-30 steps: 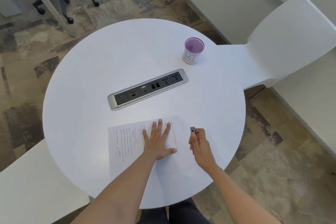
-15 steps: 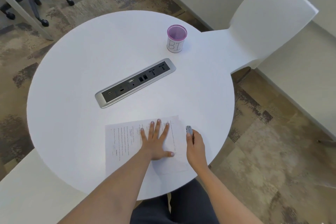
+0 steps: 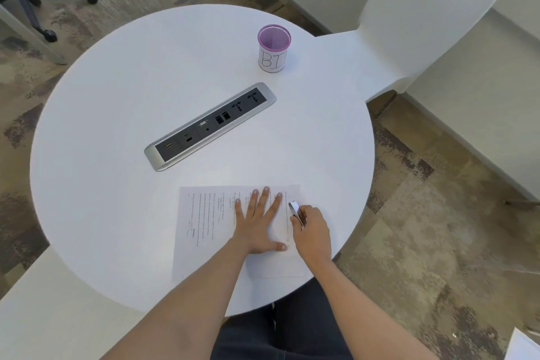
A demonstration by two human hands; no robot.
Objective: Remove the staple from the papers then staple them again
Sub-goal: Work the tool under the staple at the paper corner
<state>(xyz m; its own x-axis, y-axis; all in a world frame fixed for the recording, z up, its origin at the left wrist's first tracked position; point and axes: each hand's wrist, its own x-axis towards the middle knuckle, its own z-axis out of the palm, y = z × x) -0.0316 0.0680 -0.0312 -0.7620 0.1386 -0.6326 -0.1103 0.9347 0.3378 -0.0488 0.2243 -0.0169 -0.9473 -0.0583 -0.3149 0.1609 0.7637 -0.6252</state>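
A person seated at a round white table (image 3: 117,126) pressed the left hand (image 3: 257,225) flat on a set of white printed papers (image 3: 204,222), its grip released, with fingers spread and straight and the thumb stretched out toward the right. The papers lay at the near edge of the table, directly in front of the person, with the lines of print running sideways to the viewer. The right hand (image 3: 312,235) had its grip clenched round a small silvery metal tool (image 3: 295,209), held just beside the left hand's index finger. The tool's tip pointed away from the person over the right part of the sheets, near their far right corner; whether it touched the paper could not be told. Farther back, a long silver-framed socket panel (image 3: 210,126) sat sunk into the middle of the table, and a purple mesh cup with a white label (image 3: 273,48) stood upright near the far edge. A white moulded chair (image 3: 423,17) stood against the far right side of the table.
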